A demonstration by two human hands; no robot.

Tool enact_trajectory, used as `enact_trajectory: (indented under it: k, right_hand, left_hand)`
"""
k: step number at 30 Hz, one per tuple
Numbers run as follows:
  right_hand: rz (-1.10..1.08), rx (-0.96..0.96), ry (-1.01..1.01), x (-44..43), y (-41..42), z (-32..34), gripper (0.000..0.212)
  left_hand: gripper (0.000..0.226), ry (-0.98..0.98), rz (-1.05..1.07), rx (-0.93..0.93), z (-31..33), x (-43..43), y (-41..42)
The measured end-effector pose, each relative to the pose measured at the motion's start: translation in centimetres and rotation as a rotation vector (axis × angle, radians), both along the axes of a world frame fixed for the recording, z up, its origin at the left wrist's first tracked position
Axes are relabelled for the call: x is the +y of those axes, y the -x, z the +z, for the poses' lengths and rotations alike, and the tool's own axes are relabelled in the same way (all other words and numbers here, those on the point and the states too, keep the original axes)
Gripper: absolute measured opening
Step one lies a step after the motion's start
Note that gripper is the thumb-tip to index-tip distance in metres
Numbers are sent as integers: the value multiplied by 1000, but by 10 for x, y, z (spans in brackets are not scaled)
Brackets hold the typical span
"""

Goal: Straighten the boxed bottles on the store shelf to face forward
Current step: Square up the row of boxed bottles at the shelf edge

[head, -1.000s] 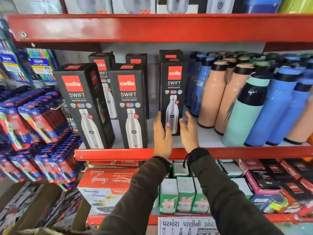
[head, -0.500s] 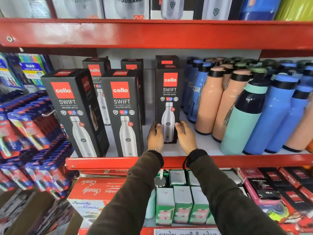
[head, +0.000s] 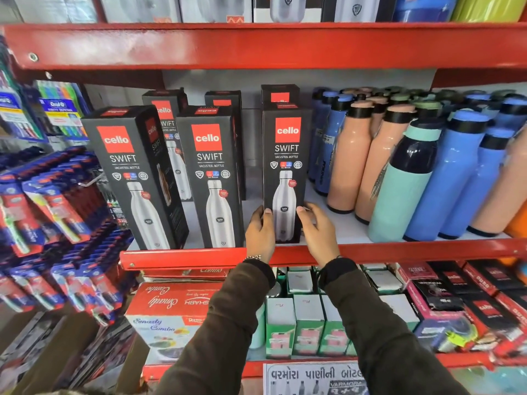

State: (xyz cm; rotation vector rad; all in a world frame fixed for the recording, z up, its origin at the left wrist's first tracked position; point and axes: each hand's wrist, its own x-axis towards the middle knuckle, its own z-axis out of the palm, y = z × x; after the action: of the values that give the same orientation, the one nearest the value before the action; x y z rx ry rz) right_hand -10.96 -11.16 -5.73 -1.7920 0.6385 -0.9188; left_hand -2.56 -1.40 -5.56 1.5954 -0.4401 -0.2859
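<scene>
Three black boxed bottles stand in the front row of the red shelf (head: 399, 250). The right box (head: 286, 155) faces forward, and both hands hold its lower part: my left hand (head: 260, 233) on its left edge, my right hand (head: 316, 232) on its right edge. The middle box (head: 209, 172) also faces forward. The left box (head: 131, 172) is turned so its right side shows. More black boxes (head: 165, 115) stand behind in a back row, partly hidden.
Loose peach, blue and teal bottles (head: 399, 181) crowd the shelf just right of the held box. Hanging toothbrush packs (head: 51, 212) fill the left side. The shelf below holds a red combo box (head: 171, 309) and small green-white cartons (head: 308, 323).
Both hands went from hovering open in front of the right box to gripping its lower sides. The box now stands nearer the shelf's front edge.
</scene>
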Motion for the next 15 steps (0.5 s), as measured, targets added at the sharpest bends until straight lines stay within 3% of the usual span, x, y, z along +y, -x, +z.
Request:
enact_trajectory:
  k: [7, 15]
  right_hand:
    - [8, -26, -11, 11, 20, 3, 19]
    - [0, -18, -9, 17, 32, 10, 26]
  left_hand:
    - [46, -52, -28, -70, -1, 14, 12]
    - [48, -62, -39, -64, 3, 22, 26]
